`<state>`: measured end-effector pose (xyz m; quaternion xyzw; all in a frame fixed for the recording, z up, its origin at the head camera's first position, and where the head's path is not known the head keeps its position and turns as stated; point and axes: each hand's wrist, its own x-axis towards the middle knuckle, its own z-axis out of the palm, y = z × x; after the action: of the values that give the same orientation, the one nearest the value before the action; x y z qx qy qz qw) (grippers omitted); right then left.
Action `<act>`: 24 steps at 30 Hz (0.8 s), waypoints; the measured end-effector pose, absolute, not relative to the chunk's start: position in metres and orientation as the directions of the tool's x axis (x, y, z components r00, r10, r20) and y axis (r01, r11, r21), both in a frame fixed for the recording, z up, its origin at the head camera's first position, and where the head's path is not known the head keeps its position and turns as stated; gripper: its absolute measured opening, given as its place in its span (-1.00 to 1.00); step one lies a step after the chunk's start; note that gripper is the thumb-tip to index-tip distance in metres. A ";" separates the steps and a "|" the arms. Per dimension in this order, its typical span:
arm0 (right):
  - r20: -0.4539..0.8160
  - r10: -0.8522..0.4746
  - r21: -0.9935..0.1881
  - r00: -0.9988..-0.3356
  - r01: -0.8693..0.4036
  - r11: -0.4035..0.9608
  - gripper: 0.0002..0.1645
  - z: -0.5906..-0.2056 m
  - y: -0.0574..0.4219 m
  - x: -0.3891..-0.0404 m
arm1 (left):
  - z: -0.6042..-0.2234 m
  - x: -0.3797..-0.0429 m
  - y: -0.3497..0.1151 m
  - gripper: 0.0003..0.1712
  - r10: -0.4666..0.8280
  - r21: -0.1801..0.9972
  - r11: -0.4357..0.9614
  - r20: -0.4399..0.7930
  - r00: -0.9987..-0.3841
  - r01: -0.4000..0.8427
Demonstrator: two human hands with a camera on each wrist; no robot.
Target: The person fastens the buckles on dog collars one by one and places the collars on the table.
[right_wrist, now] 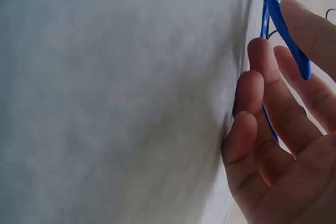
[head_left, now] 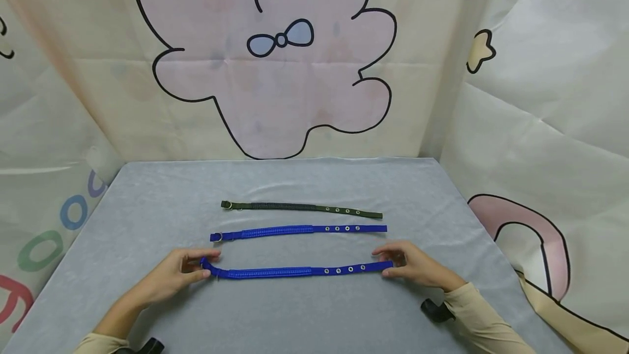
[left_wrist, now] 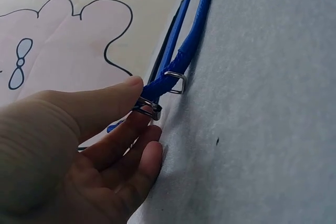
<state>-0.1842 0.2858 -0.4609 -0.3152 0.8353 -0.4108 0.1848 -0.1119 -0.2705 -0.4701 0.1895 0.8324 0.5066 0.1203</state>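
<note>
Nearest the person lies a blue collar (head_left: 275, 272) with eyelets toward its right end and a metal buckle (left_wrist: 152, 109) at its left end. The left hand (head_left: 172, 275) pinches the buckle end between thumb and fingers, a little above the cloth. At the eyelet end, the right hand (head_left: 410, 266) has thumb and fingers on either side of the strap tip (right_wrist: 303, 66), which is raised off the table. Behind it, a second blue collar (head_left: 277, 231) lies stretched out with its buckle at left. Farther back is a dark green collar (head_left: 285, 206), laid the same way.
A pale grey cloth covers the table (head_left: 295, 321). Printed curtains (head_left: 280, 86) stand behind it and on both sides. A dark wrist device (head_left: 436, 310) sits at the right sleeve, and another (head_left: 149, 346) by the left sleeve.
</note>
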 end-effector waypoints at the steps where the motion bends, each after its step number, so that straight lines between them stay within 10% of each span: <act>1: -0.055 -0.676 -0.802 -0.735 -0.370 0.468 -0.53 -0.461 0.287 -0.184 | -0.470 -0.112 -0.271 -0.49 0.433 0.886 0.420 -0.009 -0.901 0.193; 24: 0.061 -0.608 -0.884 -0.792 -0.326 0.335 -0.66 -0.452 0.287 -0.190 | -0.459 -0.105 -0.263 -0.69 0.299 0.854 0.509 -0.058 -0.953 0.108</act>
<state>-0.1903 0.2866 -0.4522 -0.2899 0.8047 -0.4984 0.1414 -0.1049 -0.2632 -0.4587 0.1179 0.8630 0.4811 0.0991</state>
